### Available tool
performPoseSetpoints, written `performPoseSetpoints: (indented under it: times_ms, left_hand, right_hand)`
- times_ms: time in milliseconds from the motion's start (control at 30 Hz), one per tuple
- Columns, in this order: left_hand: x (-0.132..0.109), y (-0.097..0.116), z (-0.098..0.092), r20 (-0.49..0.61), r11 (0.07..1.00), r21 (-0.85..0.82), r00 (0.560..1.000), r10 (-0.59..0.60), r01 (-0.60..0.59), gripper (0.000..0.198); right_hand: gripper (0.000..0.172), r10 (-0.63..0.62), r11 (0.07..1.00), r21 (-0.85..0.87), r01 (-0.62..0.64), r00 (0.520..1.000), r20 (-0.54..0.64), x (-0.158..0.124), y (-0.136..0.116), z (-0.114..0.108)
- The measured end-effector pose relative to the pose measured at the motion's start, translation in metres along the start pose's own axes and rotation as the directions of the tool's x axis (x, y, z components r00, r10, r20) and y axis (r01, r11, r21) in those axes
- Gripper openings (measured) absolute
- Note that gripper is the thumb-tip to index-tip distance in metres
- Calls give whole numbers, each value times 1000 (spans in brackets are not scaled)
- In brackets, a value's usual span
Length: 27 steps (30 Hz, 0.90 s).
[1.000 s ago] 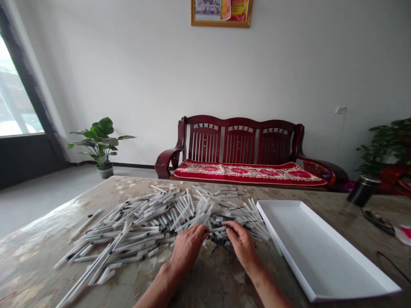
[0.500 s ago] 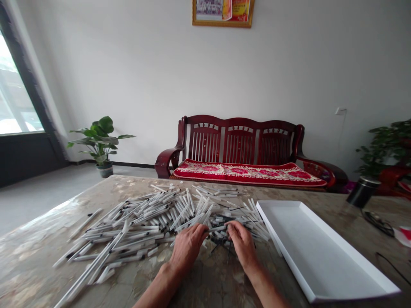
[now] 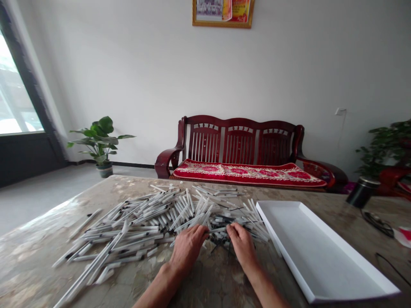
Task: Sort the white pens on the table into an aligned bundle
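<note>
My left hand [image 3: 190, 241] is closed in a pinch at one end of a whitish pen barrel [image 3: 218, 230]. At the barrel's other end, the fingers of my right hand [image 3: 240, 240] are pinched together. Small dark pen parts [image 3: 220, 243] lie on the table just below and behind the fingers, partly covered by them. Beyond and to the left spreads a large heap of white pens with black ends [image 3: 154, 209], lying in many directions. Fingertip detail is too small to make out fully.
A shallow white box lid [image 3: 327, 252] lies right of my hands on the patterned table [image 3: 41, 261]. Farther right are a black canister [image 3: 363, 191] and a coiled dark cable [image 3: 379, 224]. Behind the table stands a red wooden bench [image 3: 240, 143]; a potted plant [image 3: 104, 137] is at the left.
Both hands stay nearly in place, with only a slight shift of the fingers around the barrel. The heap and the box lid look the same.
</note>
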<state>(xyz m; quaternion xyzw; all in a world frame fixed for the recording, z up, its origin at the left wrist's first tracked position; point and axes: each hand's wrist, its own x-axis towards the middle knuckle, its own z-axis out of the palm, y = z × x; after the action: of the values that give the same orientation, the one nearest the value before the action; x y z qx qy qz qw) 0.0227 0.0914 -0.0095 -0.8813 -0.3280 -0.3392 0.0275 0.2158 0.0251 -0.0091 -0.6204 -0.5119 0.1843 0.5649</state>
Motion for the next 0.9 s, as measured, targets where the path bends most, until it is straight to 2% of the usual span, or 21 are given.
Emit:
performPoseSetpoints:
  times_ms: [200,333,467,600,667,900]
  left_hand:
    - [-1,-1,1,2,1000,5,1000,-18,18,21]
    - [-1,-1,1,8,1000,12,1000,-17,17,22]
    - [0,-1,0,19,1000,8,1000,-4,4,22]
    - [0,-1,0,20,1000,8,1000,-15,15,22]
    - [0,-1,0,16,1000,8,1000,-24,23,22]
    - [0,0,1,38,1000,1,999,-20,20,19]
  right_hand:
    - [37,-3,990,139,1,1000,13,1,3,2]
    - [40,31,997,69,-31,999,9,0,5,1]
    - [37,8,1000,-7,-8,1000,-11,1,7,1]
    - [30,-5,996,88,6,1000,-2,2,7,2]
    - [32,11,994,113,-12,1000,11,1,7,2]
    - [38,-4,998,-62,3,1000,-13,0,4,1]
